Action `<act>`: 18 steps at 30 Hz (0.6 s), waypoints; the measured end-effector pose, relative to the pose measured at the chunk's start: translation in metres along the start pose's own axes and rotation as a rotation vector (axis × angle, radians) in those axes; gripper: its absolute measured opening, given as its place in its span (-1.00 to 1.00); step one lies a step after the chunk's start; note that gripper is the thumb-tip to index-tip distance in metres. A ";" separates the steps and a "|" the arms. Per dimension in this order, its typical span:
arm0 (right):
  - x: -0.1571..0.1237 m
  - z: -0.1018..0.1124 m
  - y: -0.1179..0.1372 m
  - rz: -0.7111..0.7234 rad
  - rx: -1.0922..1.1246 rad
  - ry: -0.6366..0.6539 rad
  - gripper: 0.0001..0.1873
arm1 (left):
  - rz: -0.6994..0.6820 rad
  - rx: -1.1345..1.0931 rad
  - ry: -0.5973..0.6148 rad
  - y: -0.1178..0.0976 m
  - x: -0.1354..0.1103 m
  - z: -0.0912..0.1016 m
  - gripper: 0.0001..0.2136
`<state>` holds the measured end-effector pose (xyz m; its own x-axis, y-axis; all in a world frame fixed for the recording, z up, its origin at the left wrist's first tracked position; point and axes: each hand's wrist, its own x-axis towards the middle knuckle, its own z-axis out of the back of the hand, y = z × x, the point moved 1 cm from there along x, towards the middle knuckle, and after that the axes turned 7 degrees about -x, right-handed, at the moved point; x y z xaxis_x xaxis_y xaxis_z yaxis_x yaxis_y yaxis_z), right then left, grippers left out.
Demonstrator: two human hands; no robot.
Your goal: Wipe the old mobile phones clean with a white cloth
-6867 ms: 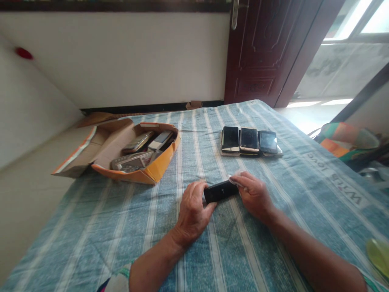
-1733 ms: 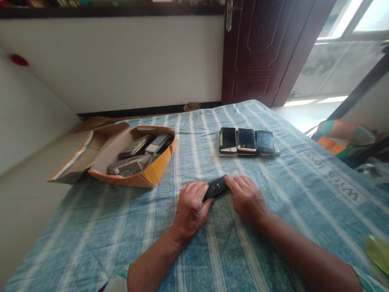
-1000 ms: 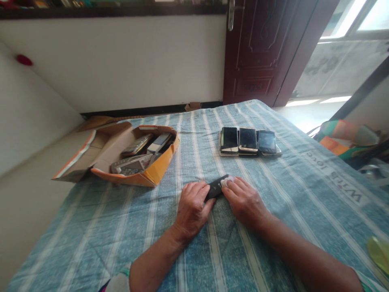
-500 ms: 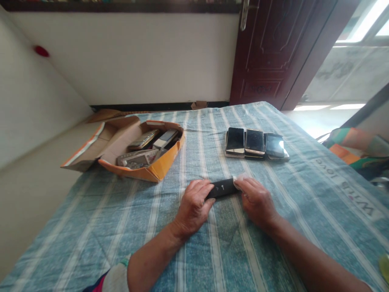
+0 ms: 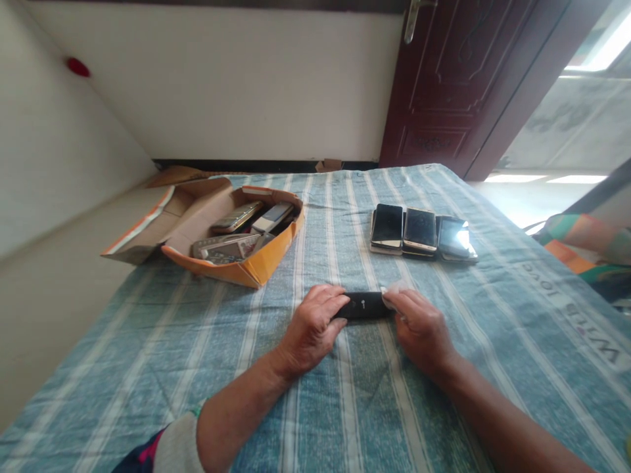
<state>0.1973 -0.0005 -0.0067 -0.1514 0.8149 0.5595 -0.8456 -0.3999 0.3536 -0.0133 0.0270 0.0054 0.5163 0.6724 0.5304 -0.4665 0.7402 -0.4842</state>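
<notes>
Black oblong phone (image 5: 365, 305) gripped mid-cloth, both ends part hid

White plain wall (image 5: 246, 85) at back, cut off at top; dark red panelled door (image 5: 453, 85) beside it, also cropped. Blue, white-striped fabric cloth (image 5: 197, 368) covers the surface, w/ slanted, part-legible lettering at R. Orange-and-brown cardboard box (image 5: 269, 261), lid flap back, sits L, apart from hands; its front wall hides lower bits of grey & gold oblong handsets (image 5: 236, 218) inside. Multicolour soft item (image 5: 584, 243) at R edge: cropped, blurry, can't ID.

L hand (image 5: 315, 325): fingers & thumb pinch phone's L end, covering it. R hand (image 5: 424, 325): fingers curled in on thin white wipe (image 5: 398, 288) at phone's R end; can't tell if they touch phone too. Beyond, nothing betw.: 3 stacks of dark-screened phones (image 5: 420, 230), side by side; lower ones mostly hid, glare on R-most. Held phone's pale logo: too small to read.
</notes>
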 end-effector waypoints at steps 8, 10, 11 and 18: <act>-0.001 0.001 0.001 -0.002 0.016 -0.017 -0.61 | 0.005 -0.040 0.028 0.002 0.000 0.000 -0.66; -0.001 0.001 0.001 0.004 0.018 -0.016 -0.61 | 0.012 -0.050 0.033 0.003 0.000 0.000 -0.66; -0.001 0.001 0.001 0.006 0.018 -0.015 -0.62 | 0.016 -0.055 0.037 0.003 0.000 0.000 -0.66; -0.001 0.002 0.002 0.024 0.021 -0.026 -0.64 | 0.006 -0.063 0.038 0.002 0.000 0.000 -0.69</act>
<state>0.1970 -0.0027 -0.0050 -0.1577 0.7942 0.5868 -0.8309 -0.4278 0.3557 -0.0140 0.0285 0.0044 0.5410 0.6750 0.5016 -0.4237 0.7340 -0.5307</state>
